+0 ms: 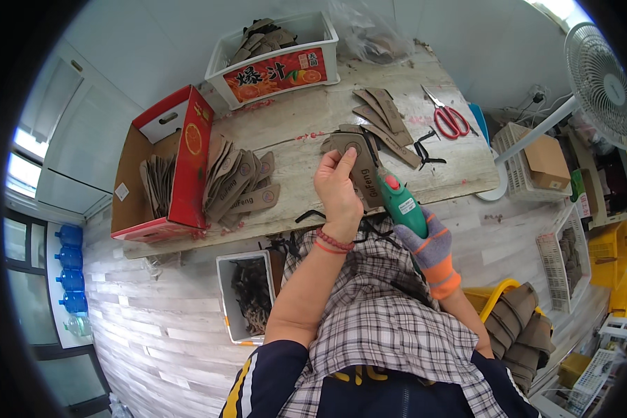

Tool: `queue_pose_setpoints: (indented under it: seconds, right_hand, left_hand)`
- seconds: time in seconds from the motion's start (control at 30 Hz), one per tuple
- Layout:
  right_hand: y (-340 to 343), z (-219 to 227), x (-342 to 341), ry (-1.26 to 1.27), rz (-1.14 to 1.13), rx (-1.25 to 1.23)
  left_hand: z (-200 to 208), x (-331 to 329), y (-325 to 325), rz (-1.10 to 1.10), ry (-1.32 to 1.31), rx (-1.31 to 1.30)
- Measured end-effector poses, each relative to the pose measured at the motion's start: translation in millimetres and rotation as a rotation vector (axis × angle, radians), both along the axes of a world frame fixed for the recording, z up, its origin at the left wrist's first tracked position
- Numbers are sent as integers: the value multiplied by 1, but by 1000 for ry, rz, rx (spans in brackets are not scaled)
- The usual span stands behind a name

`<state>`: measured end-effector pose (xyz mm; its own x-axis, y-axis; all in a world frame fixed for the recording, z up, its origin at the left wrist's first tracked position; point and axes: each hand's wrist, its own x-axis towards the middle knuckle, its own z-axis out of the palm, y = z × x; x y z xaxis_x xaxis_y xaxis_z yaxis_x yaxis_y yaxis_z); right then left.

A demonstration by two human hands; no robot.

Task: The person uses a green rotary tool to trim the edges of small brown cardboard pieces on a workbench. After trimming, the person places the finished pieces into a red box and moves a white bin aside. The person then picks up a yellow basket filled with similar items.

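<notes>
My bare left hand (338, 187), a red bead bracelet on its wrist, pinches a flat brown printed piece (366, 182) over the table's front edge. In my right hand (430, 244), gloved in grey-purple and orange, is a green hand-held power tool (405, 209) with a red button. The tool's front end meets the right side of the brown piece; its tip is hidden. Just beyond lie several similar brown pieces (384, 115) in a fan, beside black strip scraps (428, 152). Red-handled scissors (451, 121) rest farther right.
A red cardboard box (191, 150) of brown pieces stands left, with a loose pile (238, 182) beside it. At the back sits a white bin (327, 49). Below are a bin of dark scraps (251, 296) and a yellow basket (491, 292). A white fan (602, 87) stands right.
</notes>
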<state>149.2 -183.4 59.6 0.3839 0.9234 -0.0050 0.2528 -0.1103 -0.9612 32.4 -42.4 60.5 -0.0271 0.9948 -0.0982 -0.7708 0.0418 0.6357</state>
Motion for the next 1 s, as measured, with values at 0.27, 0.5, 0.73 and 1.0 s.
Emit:
queue_pose_setpoints:
  seconds: [0.27, 0.5, 0.73, 1.0]
  right_hand:
    - [0, -9, 5, 63, -21, 41]
    - [1, 7, 6, 265, -17, -8]
    - [-4, 3, 13, 99, 23, -11]
    - [-9, 5, 15, 139, 56, -37]
  left_hand:
    - [-9, 0, -9, -94, 108, -14]
    - [-9, -6, -19, -198, 167, -10]
    - [-5, -15, -14, -161, 340, 116]
    - [-12, -26, -1, -110, 713, 305]
